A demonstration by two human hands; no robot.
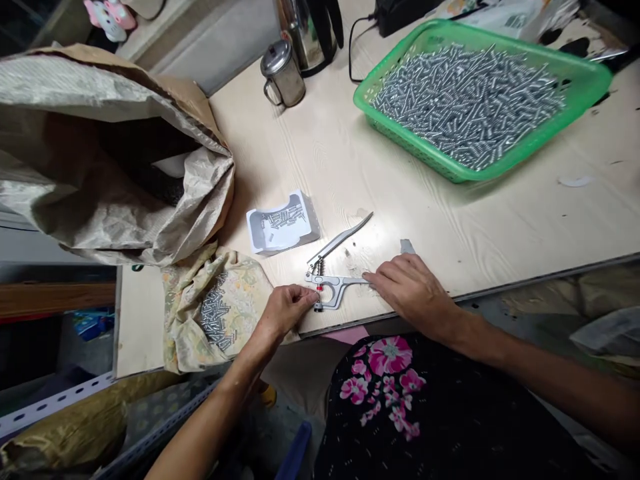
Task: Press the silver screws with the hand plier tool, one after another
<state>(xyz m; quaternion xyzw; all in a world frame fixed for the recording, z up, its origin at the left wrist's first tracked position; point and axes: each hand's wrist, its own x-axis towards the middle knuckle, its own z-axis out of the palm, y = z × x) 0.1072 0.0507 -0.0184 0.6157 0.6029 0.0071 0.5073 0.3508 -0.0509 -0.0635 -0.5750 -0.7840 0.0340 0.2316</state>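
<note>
A pair of snap-fastener pliers (343,283) lies on the table's front edge, its handles spread apart and a red piece at its jaw. My left hand (290,308) is closed in a pinch at the jaw end; whatever is between the fingertips is too small to make out. My right hand (407,287) is closed on the end of the lower handle, thumb and fingers together. The upper handle stands free. Behind the pliers, a small white box (285,230) holds small ribbed metal pieces. More such metal pieces (216,317) lie on a floral cloth (250,270) left of my left hand.
A green basket (425,143) heaped with small silvery metal pieces stands at the back right. A big open paper sack (205,200) is at the left. A metal mug (287,77) and a kettle (313,33) stand at the back, near a black cable (351,53).
</note>
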